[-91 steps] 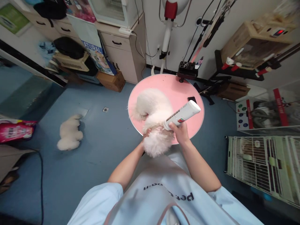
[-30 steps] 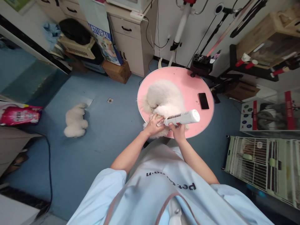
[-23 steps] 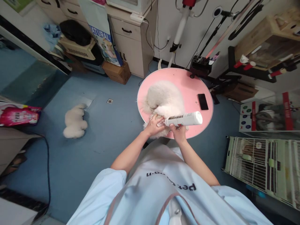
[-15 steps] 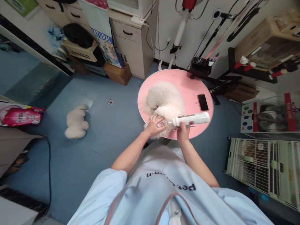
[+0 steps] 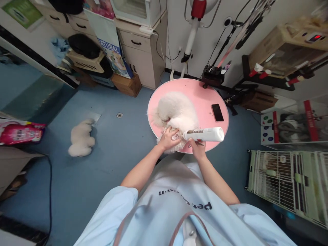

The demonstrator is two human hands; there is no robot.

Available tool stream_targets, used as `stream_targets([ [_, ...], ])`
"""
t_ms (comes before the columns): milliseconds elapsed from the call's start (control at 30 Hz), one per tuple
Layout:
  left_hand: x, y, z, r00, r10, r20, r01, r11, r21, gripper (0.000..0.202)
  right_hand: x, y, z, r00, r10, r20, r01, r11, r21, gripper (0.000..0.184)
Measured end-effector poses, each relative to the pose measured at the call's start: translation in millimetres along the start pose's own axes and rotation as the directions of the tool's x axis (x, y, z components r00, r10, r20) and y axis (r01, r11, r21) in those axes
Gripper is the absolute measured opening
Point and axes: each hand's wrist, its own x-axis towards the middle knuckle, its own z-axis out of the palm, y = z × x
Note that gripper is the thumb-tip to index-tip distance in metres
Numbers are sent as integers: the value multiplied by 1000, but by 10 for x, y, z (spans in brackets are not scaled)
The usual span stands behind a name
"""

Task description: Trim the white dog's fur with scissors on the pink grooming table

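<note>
A fluffy white dog (image 5: 176,111) lies curled on a round pink table (image 5: 205,95). My left hand (image 5: 167,138) is closed around the dog's paw at the table's near edge. My right hand (image 5: 197,147) grips a white clipper-like tool (image 5: 205,134), which lies level and points its tip left at the held paw. A black phone (image 5: 217,112) rests on the table to the right of the dog.
A second white dog (image 5: 80,137) lies on the blue floor at the left. A wire cage (image 5: 287,181) stands at the right. Cabinets (image 5: 138,51) and a cardboard box (image 5: 126,85) line the back wall. A stand with a red-topped dryer (image 5: 191,34) rises behind the table.
The white tool has dropped from a raised slant to level. My left hand has shifted from under the dog's rear to gripping its paw. The head camera has moved slightly.
</note>
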Motion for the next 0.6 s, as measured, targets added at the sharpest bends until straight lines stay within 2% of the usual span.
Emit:
stream_targets([
  [167,4,28,5,1000,13,4,-13,1000,26,61,34,-138,131,1000,8,-7,-9,998,-54,26],
  [600,19,60,3,1000,-18,0,18,1000,11,62,12,-214,190,999,13,-38,-14,1000,-13,28],
])
